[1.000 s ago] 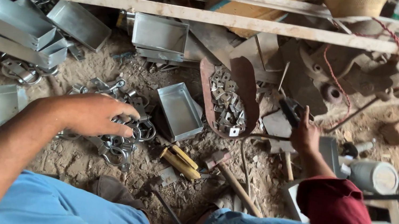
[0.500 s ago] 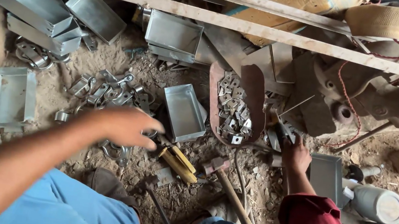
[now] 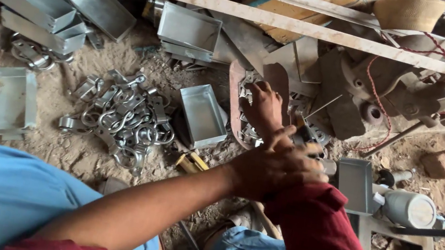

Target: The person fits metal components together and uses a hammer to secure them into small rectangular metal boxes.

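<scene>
Metal trays [image 3: 201,114], six, two hands [image 3: 278,167] crossed

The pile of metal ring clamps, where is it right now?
In the head view the pile of metal ring clamps lies on the dirt left of centre, between two open metal trays, left of both hands.

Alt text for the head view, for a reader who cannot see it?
Seated on dirt, a person reaches the right hand into a curved scoop of small metal parts, left hand on the right wrist. Shackles and metal trays lie around.
</scene>
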